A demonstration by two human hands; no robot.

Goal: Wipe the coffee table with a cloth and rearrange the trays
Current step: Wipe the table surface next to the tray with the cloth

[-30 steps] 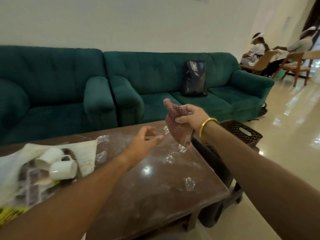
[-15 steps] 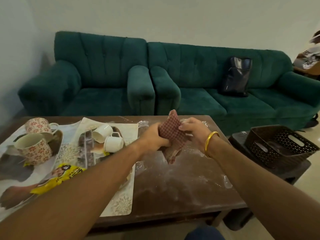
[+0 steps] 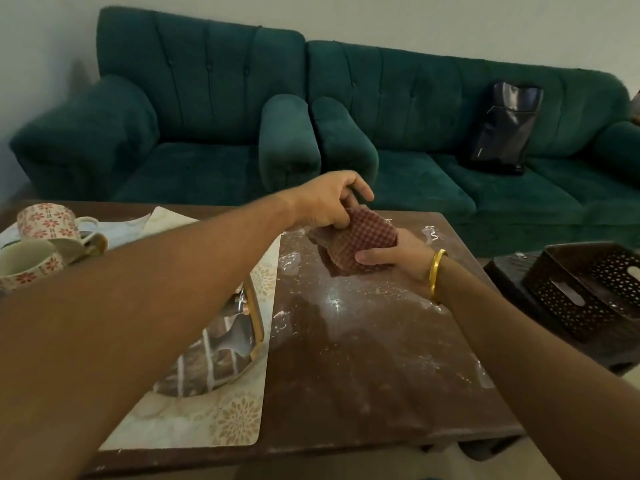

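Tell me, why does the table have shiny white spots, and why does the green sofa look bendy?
In the head view, the white spots are light glinting off the smeared coffee table; the wide-angle lens curves the sofa and makes the near forearms look huge and soft; the room is dim, yet the cloth looks fairly sharp.

1. Cloth [image 3: 353, 244]: red-and-white checked and bunched into folds. It is held just above the far part of the table, pinched from above by the left hand [image 3: 325, 202] and gripped from below by the right hand [image 3: 398, 261].
2. Coffee table [image 3: 363, 358]: dark brown, its glossy top smeared with whitish streaks.
3. Tray [image 3: 221, 417]: flat and cream with gold flowers, lying on the table's left half.
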